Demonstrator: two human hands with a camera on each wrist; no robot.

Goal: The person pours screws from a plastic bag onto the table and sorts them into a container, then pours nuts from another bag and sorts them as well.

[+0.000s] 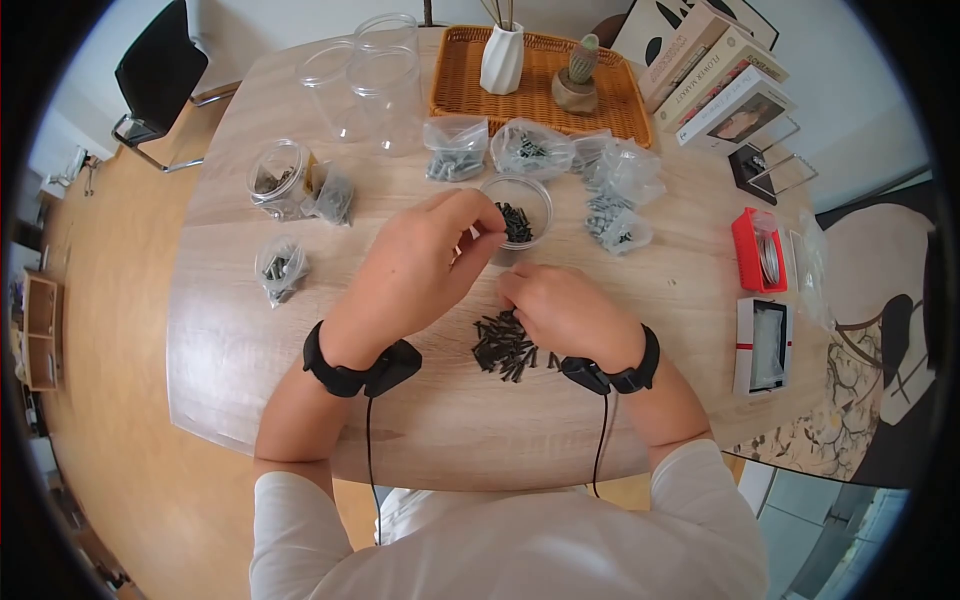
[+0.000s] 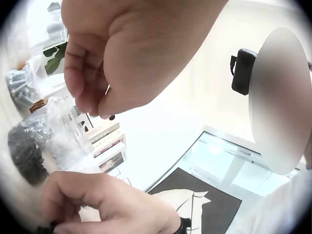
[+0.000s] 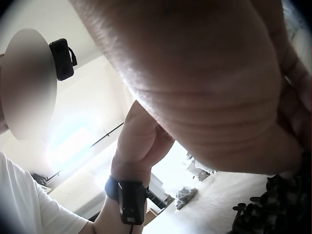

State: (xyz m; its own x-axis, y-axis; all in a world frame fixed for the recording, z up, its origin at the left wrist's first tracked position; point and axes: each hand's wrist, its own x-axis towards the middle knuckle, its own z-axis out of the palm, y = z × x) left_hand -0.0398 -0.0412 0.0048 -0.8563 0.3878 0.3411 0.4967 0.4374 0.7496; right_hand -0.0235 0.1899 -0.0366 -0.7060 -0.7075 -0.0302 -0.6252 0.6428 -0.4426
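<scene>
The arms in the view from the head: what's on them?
Both wrists wear a black strap with a dark, rounded box attached, and a thin black cable runs down from each box. The sleeves are white and end above the elbows. Neither hand wears a glove.

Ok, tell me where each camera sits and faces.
Head: on the head, facing forward and down at the table; shows the left hand, right hand and white shirt.
Left wrist: on that wrist, facing past the left hand towards the books; both hands show.
Right wrist: on that wrist, facing past the right hand, up towards the left arm and shirt.
Head and right wrist share the dark screws.
</scene>
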